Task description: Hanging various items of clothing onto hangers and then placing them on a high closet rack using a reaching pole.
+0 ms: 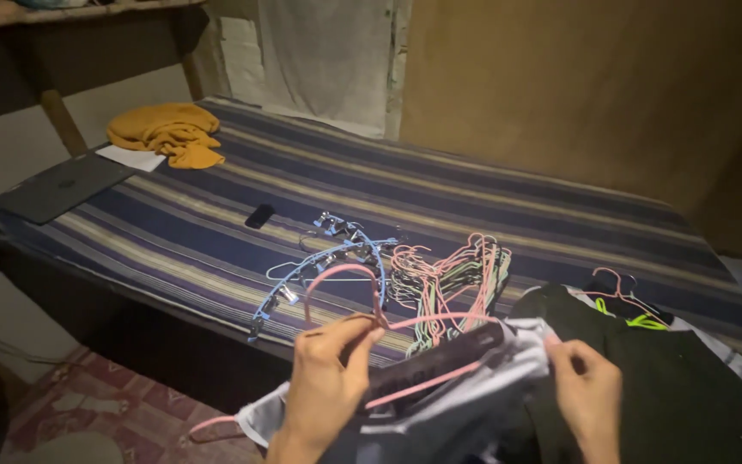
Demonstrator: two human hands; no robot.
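Gripping is seen at both hands, low in the head view. The left hand (328, 378) is raised with fingers curled and pinched narrow around the neck of a pink hanger (362, 301), just under its hook. The right hand (590, 391) is closed on the edge of a pale grey garment (474, 404) with a dark waistband, at 3 o'clock from the left hand. The garment is stretched between the two hands, and the hanger's pink bar is seen passing through it; the hook rises at 12 o'clock from the left hand.

Just beyond the hands, at 12 o'clock, a loose pile of pink and pale green hangers (453, 279) is laid on the bed. At 11 o'clock from the pile, a blue clip hanger (319, 275) with metal pegs is spread flat. At 3 o'clock from the right hand, dark clothing (672, 378) is heaped, with another pink hanger and a neon yellow-green piece on top.

A blue striped mattress cover (474, 189) is noted on the bed. Further out, a small black phone (259, 215) lies at 11 o'clock, then a dark laptop (62, 185) at 10 o'clock near the edge, with white paper and a mustard-yellow cloth (169, 133) behind it. A brown wall, a white hanging sheet and a wooden shelf are seen at the back; patterned red flooring is seen at 7 o'clock.
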